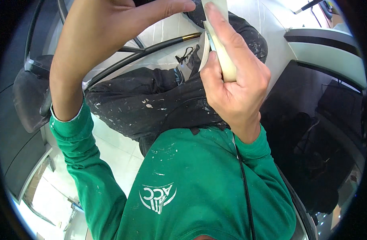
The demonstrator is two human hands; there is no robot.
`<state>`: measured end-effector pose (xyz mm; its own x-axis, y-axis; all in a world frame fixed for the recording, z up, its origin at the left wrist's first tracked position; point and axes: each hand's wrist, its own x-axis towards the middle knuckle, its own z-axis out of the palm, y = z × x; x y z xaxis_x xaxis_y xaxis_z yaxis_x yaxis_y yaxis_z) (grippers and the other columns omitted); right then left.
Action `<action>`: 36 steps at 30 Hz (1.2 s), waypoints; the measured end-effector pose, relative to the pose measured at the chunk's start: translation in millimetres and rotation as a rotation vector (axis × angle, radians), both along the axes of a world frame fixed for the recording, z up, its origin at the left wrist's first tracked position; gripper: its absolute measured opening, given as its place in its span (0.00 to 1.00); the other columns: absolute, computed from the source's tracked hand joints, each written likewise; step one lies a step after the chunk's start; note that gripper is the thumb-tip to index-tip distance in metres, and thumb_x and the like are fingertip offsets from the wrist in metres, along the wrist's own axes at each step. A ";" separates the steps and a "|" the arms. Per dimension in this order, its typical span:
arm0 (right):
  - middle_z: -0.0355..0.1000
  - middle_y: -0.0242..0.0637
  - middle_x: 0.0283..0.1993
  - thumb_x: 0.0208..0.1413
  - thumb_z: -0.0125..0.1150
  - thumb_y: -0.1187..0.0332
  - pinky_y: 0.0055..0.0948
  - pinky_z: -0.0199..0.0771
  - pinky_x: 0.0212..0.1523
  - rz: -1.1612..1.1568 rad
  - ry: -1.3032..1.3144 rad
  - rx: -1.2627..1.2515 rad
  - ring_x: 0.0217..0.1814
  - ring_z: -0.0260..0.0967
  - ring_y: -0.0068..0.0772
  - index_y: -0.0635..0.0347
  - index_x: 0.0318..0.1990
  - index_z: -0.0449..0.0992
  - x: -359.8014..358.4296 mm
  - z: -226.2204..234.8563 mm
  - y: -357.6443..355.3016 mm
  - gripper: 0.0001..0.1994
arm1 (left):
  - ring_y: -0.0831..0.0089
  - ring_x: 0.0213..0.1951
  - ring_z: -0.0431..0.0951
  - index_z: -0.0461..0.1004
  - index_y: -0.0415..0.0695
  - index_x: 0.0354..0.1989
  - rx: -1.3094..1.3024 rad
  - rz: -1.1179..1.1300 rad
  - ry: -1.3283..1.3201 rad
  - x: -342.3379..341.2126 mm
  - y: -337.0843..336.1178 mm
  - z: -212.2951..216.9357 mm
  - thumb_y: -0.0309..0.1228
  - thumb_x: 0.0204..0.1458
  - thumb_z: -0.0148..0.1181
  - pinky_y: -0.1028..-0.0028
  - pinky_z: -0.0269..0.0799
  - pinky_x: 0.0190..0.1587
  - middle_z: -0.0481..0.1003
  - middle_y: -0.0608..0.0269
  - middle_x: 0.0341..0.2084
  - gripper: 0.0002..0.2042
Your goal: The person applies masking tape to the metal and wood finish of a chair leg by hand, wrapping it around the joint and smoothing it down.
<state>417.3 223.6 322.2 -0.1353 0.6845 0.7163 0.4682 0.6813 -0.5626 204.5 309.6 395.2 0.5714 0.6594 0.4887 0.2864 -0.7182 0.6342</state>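
My right hand (pixel 239 84) is closed round what looks like a roll of cream masking tape (pixel 227 72), seen nearly edge-on. Its index finger lies stretched along a pale strip (pixel 223 8) that runs up past the top edge of the view. To the left, my left hand (pixel 111 32) is raised with its thumb stretched toward that strip; a small gap shows between them. The other left fingers are mostly cut off by the upper edge, and nothing is seen in that hand.
Below my hands are my paint-spotted black trousers (pixel 151 100) and a grey shoe (pixel 187 66). A black tubular leg with a gold tip (pixel 191 37) crosses beside them. At the right stands a glossy black panel (pixel 311 132); pale tiles (pixel 119 138) cover the floor.
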 end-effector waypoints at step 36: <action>0.67 0.50 0.22 0.45 0.58 0.86 0.34 0.72 0.27 -0.073 -0.039 -0.215 0.19 0.69 0.41 0.70 0.68 0.74 -4.6 12.4 -7.0 0.35 | 0.78 0.39 0.76 0.79 0.39 0.63 -0.013 -0.001 0.077 -3.0 2.8 -3.3 0.22 0.52 0.76 0.76 0.71 0.41 0.80 0.61 0.41 0.27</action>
<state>412.7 216.6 334.6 -0.1042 0.8296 0.5486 0.5359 0.5115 -0.6717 201.5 312.5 391.9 0.6073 0.6650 0.4347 0.3340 -0.7101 0.6198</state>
